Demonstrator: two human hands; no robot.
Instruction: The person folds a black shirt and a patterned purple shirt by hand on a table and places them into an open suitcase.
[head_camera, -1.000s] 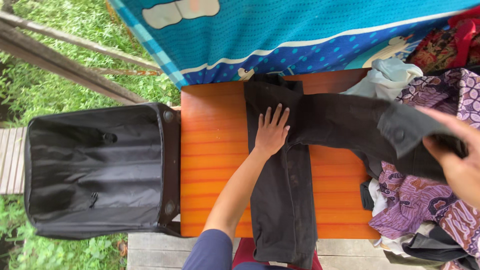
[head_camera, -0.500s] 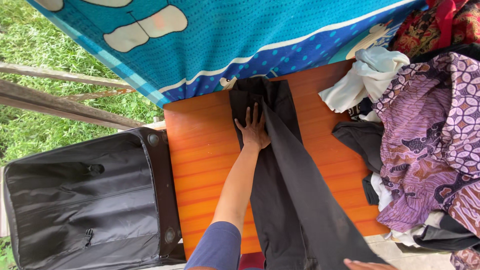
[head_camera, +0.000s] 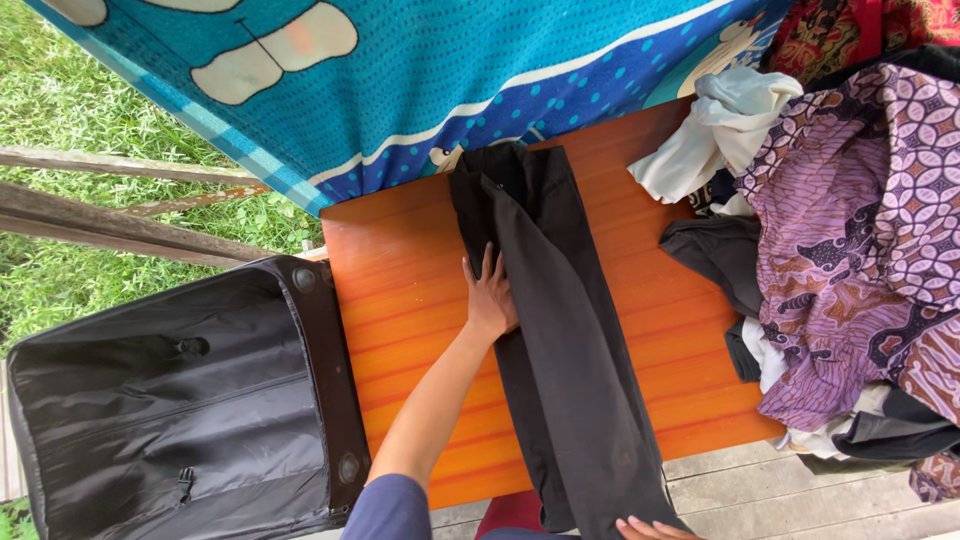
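A pair of black trousers (head_camera: 565, 330) lies lengthwise on the orange table (head_camera: 400, 300), folded so one leg rests on the other. My left hand (head_camera: 489, 296) lies flat on the trousers' left edge, fingers spread, holding nothing. Only the fingertips of my right hand (head_camera: 650, 528) show at the bottom edge, touching the lower end of the trousers; its grip is hidden.
An open black suitcase (head_camera: 170, 400) stands left of the table on grass. A heap of clothes, with a purple patterned cloth (head_camera: 860, 230) and a white garment (head_camera: 725, 130), covers the table's right side. A blue patterned sheet (head_camera: 450, 70) hangs at the far edge.
The trouser leg held out to the right was laid over the other leg. My left hand slid down the left edge towards me. My right hand dropped to the trousers' lower end.
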